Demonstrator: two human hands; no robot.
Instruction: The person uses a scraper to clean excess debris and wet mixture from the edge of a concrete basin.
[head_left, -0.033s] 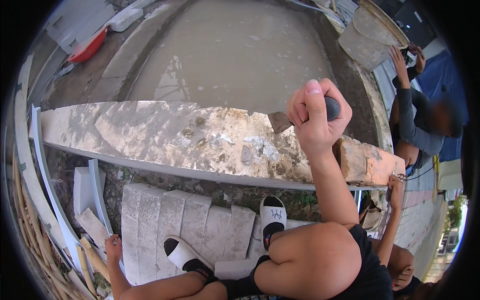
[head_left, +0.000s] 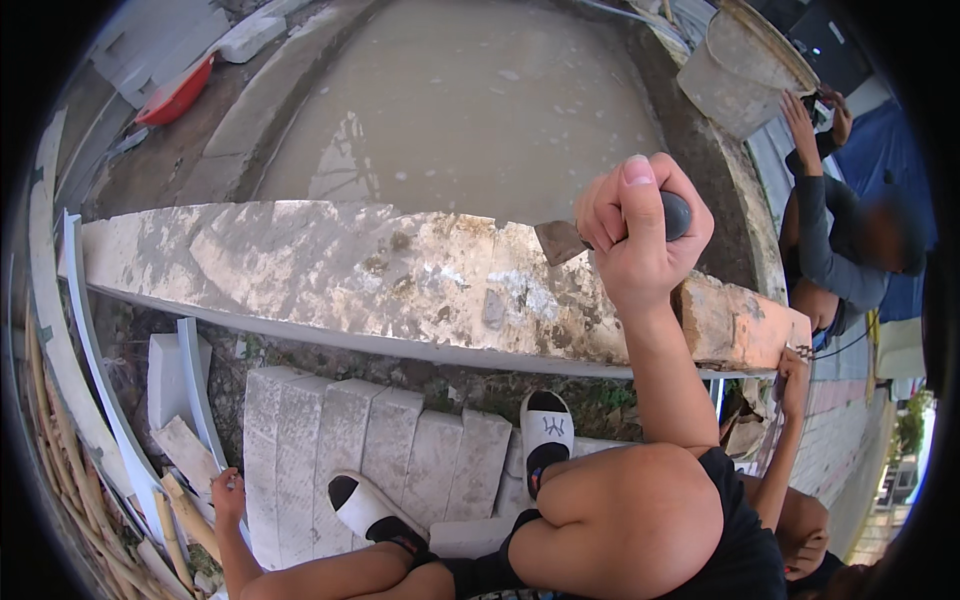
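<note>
My right hand (head_left: 648,225) is closed round the dark grey handle of a scraper (head_left: 563,243). Its short, dirty metal blade sticks out to the left, over the far edge of a low masonry wall (head_left: 330,260). Whether the blade touches the wall, I cannot tell. Patchy plaster, stains and flaked spots cover the wall's top, and an orange-brown broken part (head_left: 740,325) lies right of my forearm. Down at the lower left, my left hand (head_left: 228,492) has its fingers curled, close to a pale metal strip (head_left: 200,400); anything in them is too small to make out.
Behind the wall lies murky water (head_left: 480,110). A dirty bucket (head_left: 742,70) stands far right, near a squatting person (head_left: 835,240). Another person's hand (head_left: 793,380) touches the wall's right end. Pale blocks (head_left: 340,450) lie under my feet; bamboo poles (head_left: 60,450) lean left.
My right hand and the scraper's handle have shifted slightly to the right, while the blade stays at nearly the same spot. My left hand has not visibly moved.
</note>
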